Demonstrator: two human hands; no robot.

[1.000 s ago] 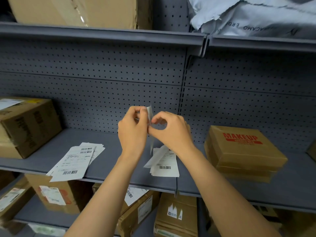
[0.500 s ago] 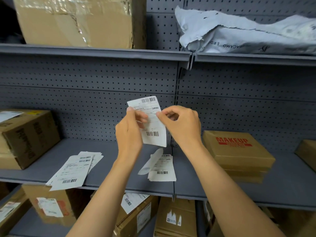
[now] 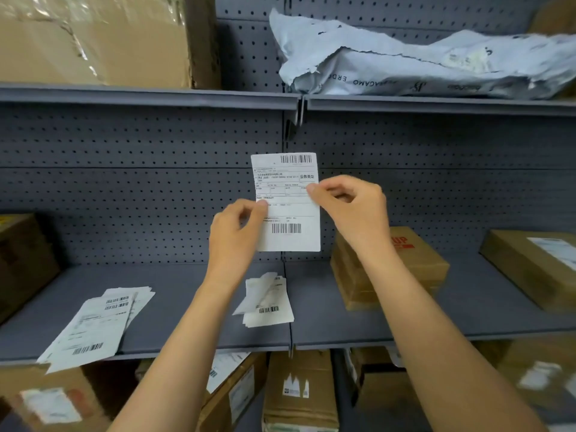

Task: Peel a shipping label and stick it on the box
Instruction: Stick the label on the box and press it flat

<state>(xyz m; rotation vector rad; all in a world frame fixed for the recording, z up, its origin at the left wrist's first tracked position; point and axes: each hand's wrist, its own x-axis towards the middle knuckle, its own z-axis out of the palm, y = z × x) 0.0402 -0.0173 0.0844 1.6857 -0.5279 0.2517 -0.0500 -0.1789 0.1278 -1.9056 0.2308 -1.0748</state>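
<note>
shipping label point(image 3: 288, 210) upright between both hands

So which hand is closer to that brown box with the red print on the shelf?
Right. The right hand pinches the label's right edge just above and in front of the box with red print; the left hand holds the label's left edge, further from the box.

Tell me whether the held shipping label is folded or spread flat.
Spread flat: the shipping label hangs upright, print facing the camera, pinched by left hand and right hand.

Grey pegboard wall point(image 3: 124, 188) backs 3 grey shelves point(image 3: 174, 307), seemingly metal.
</note>
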